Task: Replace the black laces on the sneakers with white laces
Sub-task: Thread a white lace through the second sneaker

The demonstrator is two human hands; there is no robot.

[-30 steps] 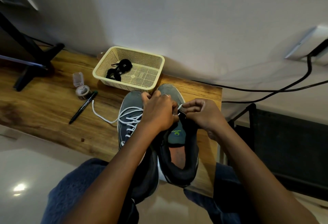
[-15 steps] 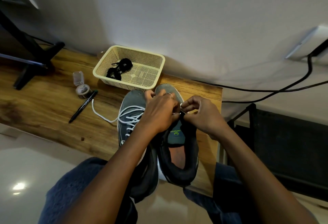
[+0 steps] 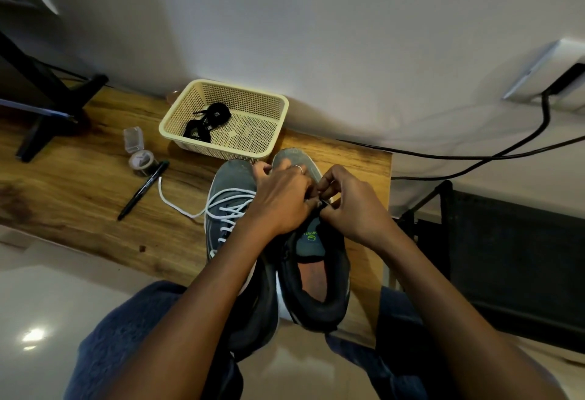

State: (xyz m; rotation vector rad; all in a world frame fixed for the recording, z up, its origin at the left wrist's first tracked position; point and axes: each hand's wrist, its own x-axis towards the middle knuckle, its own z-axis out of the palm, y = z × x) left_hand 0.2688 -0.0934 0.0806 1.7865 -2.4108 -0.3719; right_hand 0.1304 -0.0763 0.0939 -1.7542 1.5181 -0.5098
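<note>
Two grey sneakers stand side by side on the wooden table, toes toward the wall. The left sneaker (image 3: 232, 184) is threaded with a white lace (image 3: 226, 206) whose loose end trails left over the table. My left hand (image 3: 280, 200) lies over the eyelets of the right sneaker (image 3: 313, 266), fingers curled on it. My right hand (image 3: 351, 206) pinches a lace end at that sneaker's eyelets, next to my left hand. The lace itself is almost wholly hidden between my fingers. Black laces (image 3: 205, 124) lie bundled in the cream basket (image 3: 272, 143).
A black pen (image 3: 142, 190), a tape roll (image 3: 142, 162) and a small clear box (image 3: 133, 139) lie left of the sneakers. A black stand foot (image 3: 53, 121) sits at far left. Cables (image 3: 474, 156) run along the wall at right. A dark chair (image 3: 506, 257) stands beside the table's right edge.
My right hand has moved left and closed in against my left hand over the right sneaker's eyelets. The sneakers and the rest have stayed put.
</note>
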